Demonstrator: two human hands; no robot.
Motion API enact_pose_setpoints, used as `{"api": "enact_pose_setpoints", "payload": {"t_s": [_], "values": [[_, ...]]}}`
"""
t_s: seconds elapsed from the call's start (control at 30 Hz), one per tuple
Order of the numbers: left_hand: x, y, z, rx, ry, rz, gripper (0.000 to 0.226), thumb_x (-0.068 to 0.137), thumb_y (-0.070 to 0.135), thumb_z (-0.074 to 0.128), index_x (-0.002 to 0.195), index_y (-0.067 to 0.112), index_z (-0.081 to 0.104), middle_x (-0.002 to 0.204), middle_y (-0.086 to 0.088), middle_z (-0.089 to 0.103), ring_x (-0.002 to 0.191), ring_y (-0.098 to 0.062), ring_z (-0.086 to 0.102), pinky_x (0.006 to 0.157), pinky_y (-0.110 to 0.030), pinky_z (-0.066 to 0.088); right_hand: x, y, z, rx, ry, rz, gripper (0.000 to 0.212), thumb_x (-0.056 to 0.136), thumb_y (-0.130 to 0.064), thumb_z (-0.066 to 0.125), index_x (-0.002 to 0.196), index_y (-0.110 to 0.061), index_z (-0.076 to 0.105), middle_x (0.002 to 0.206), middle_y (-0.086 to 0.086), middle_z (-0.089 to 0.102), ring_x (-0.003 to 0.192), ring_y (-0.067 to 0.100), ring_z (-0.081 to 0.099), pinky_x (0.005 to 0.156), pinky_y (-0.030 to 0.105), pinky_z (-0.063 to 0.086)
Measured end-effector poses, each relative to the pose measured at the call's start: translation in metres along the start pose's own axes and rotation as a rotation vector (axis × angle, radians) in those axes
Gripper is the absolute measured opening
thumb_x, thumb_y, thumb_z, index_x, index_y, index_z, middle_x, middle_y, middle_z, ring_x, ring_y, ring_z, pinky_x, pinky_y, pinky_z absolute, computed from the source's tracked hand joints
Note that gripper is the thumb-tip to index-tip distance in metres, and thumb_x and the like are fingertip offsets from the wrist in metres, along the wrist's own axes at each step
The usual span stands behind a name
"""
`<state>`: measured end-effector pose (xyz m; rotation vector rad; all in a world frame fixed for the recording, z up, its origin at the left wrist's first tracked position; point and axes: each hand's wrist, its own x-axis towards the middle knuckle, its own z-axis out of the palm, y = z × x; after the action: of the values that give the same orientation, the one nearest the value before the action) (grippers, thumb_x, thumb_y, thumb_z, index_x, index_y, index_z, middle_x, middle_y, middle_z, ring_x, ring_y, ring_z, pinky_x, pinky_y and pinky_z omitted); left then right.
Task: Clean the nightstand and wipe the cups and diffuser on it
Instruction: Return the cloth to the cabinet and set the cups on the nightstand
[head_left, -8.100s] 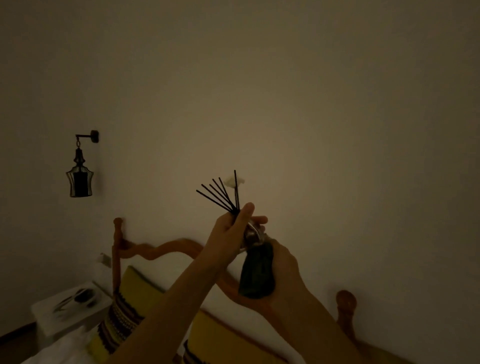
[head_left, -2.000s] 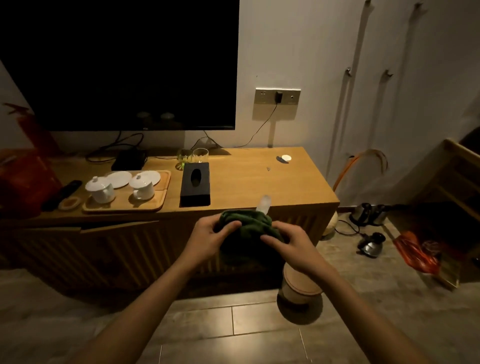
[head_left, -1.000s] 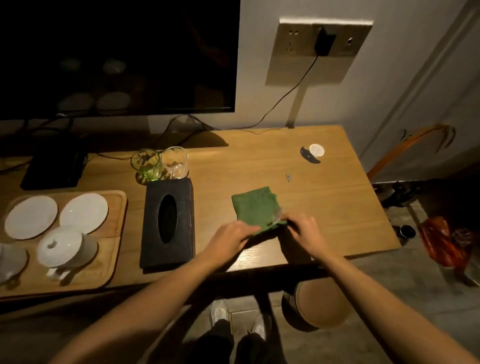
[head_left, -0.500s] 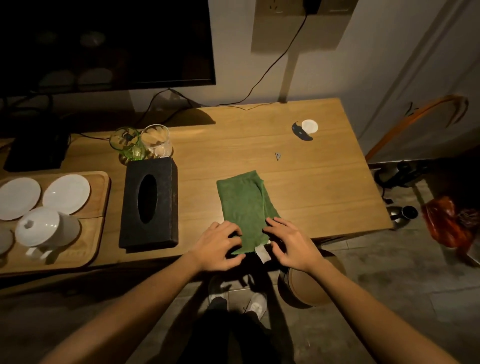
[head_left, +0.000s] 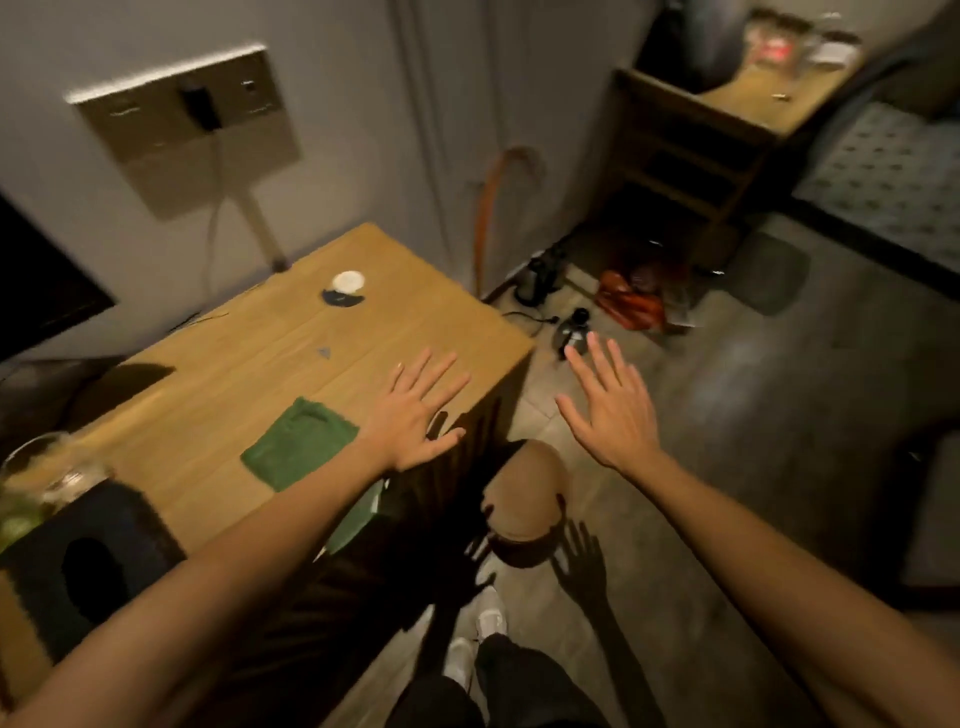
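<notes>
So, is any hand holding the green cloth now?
No, the green cloth lies flat on the wooden cabinet, and both the left hand and right hand are open.

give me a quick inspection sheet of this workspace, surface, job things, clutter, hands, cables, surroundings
surface: wooden cabinet top, evenly lit, with some small bits on it
job's things: folded green cloth lies flat near the front edge, untouched; glass cups at far left, partly cut off; diffuser nothing seen
clutter: black tissue box, small white round item with a dark piece beside it, tiny grey scrap
hands: left hand open above the cabinet's right end; right hand open over the floor; both hold nothing
cables: cord hangs from the wall socket plate
surroundings: round bin on the floor, kettles, wooden shelf unit
</notes>
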<state>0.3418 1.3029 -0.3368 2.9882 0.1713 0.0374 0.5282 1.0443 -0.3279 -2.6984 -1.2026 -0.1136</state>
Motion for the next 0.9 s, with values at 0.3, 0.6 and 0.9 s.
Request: {"api": "enact_pose_setpoints", "payload": {"t_s": [0.3,0.6,0.9], "values": [[0.067,0.189,-0.004,0.018,-0.053,0.489,0.08,0.089,0.076,0.019,0.157,0.038,0.001,0.167,0.003,-0.006,0.153,-0.028,-0.01,0.123,-0.053,0.007,-0.206,0.082,-0.079,-0.109,0.141,0.554,0.067,0.098,-0.065,0.03,0.157,-0.038,0.014,0.167,-0.002,0.007,0.154,0.022,0.005,0.121,0.051,0.022],[0.042,0.413,0.008,0.024,-0.089,0.913,0.08,0.089,0.078,0.014,0.156,0.039,-0.004,0.167,0.003,-0.008,0.152,-0.027,-0.012,0.124,-0.051,0.004,-0.453,0.104,-0.133,-0.159,0.211,1.009,0.068,0.098,-0.067,0.025,0.158,-0.036,0.011,0.168,0.0,0.005,0.154,0.024,0.009,0.121,0.05,0.022],[-0.086,0.651,0.029,-0.109,-0.16,1.171,0.084,0.084,0.077,0.016,0.157,0.038,0.004,0.167,0.004,-0.005,0.153,-0.028,-0.006,0.122,-0.054,0.009,-0.72,0.074,-0.17,-0.192,0.294,1.413,0.068,0.098,-0.069,0.023,0.157,-0.04,0.006,0.167,-0.003,0.003,0.154,0.024,0.005,0.121,0.049,0.015]]}}
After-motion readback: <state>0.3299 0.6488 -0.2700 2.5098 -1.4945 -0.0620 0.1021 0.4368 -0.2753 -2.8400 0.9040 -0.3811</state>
